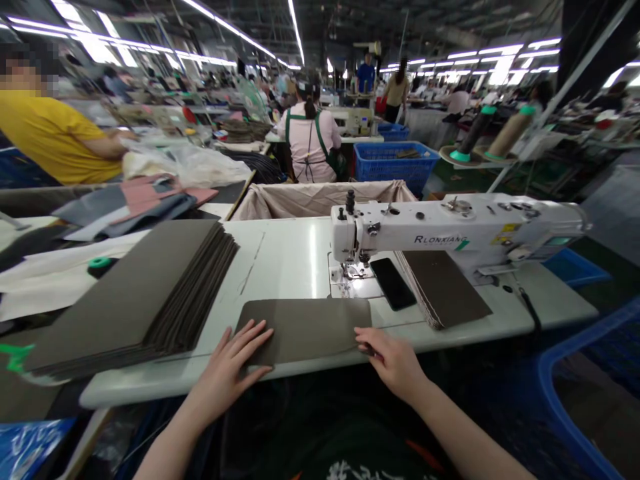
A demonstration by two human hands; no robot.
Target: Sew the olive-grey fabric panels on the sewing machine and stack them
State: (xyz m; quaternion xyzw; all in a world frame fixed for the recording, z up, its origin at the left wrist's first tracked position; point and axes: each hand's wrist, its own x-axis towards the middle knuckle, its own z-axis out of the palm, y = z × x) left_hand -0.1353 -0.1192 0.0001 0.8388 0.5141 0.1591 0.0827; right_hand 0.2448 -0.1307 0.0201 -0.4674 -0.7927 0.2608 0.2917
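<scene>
A grey-brown fabric panel (310,327) with rounded corners lies flat at the table's front edge, before the sewing machine (450,227). My left hand (237,360) rests on its left end, fingers spread and palm down. At the panel's right end is my right hand (393,360), its forefinger touching the edge and the other fingers curled under. Something small and dark red shows beneath those fingers; its kind cannot be made out. Just behind the panel is the machine's needle area (355,270).
A thick stack of similar panels (135,287) stands on the left. Right of the needle lie a black phone (393,283) and a smaller pile of panels (445,287). Thread cones (510,133) stand at upper right. A blue basket (545,373) is at lower right. Several people work beyond.
</scene>
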